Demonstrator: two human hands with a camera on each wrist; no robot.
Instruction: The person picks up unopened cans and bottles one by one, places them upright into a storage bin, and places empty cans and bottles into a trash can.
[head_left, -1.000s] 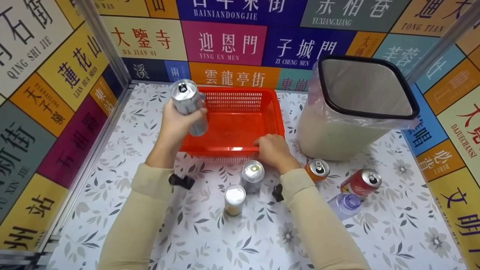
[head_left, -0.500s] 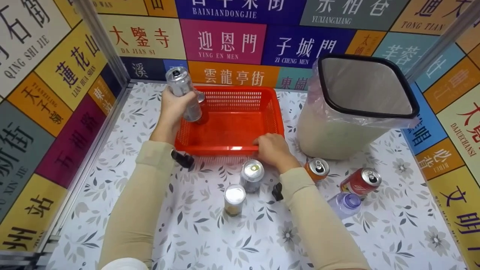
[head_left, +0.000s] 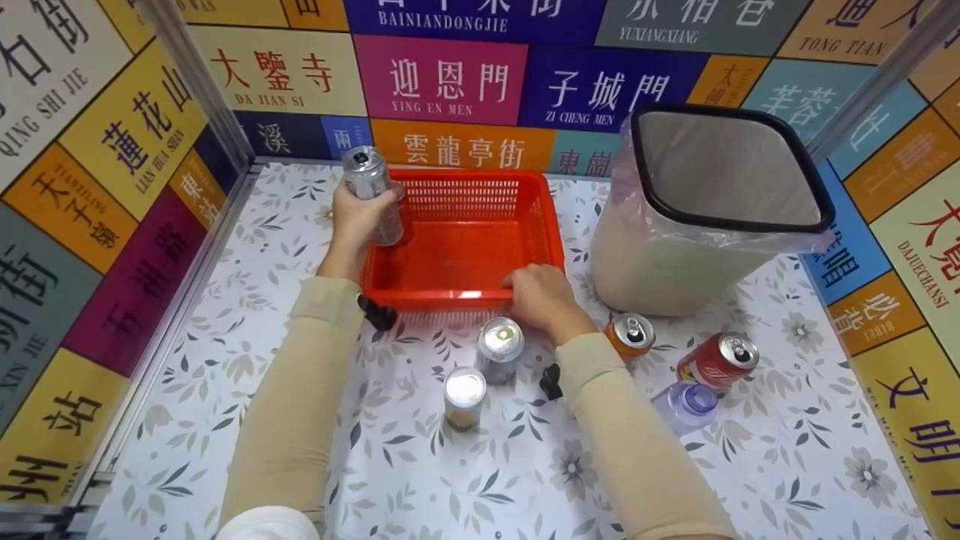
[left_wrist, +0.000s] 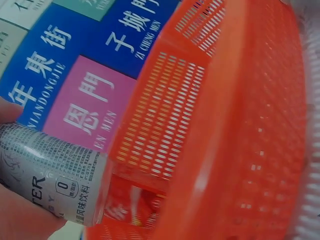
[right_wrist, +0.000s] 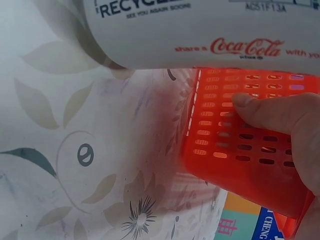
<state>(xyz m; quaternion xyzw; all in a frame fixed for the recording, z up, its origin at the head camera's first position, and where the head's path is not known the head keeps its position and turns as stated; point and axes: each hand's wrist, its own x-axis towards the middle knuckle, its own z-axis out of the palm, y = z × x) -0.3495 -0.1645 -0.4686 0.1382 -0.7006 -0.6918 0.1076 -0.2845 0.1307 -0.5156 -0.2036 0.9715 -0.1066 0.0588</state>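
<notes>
My left hand [head_left: 358, 217] grips a tall silver drink can [head_left: 369, 174], tilted slightly, over the left end of the red plastic basket [head_left: 465, 294]. In the left wrist view the printed side of the can [left_wrist: 60, 172] shows, and beyond it a red-and-white thing [left_wrist: 134, 202] sits inside the basket, partly hidden. Whether the can touches the basket floor I cannot tell. My right hand [head_left: 544, 298] holds the basket's front right rim. Its thumb [right_wrist: 250, 107] lies on the perforated outer wall in the right wrist view.
Two silver-topped cans [head_left: 500, 347] [head_left: 465, 397] stand before the basket. By the right forearm are an orange can [head_left: 630, 335], a red can [head_left: 716, 361] and a purple-capped bottle [head_left: 686, 407]. A lined bin [head_left: 660, 262] stands right. Printed walls [head_left: 442, 79] enclose the patterned table.
My left hand, with the silver can, first moved left and up, then slightly back right and down. The right hand has kept its hold on the basket rim.
</notes>
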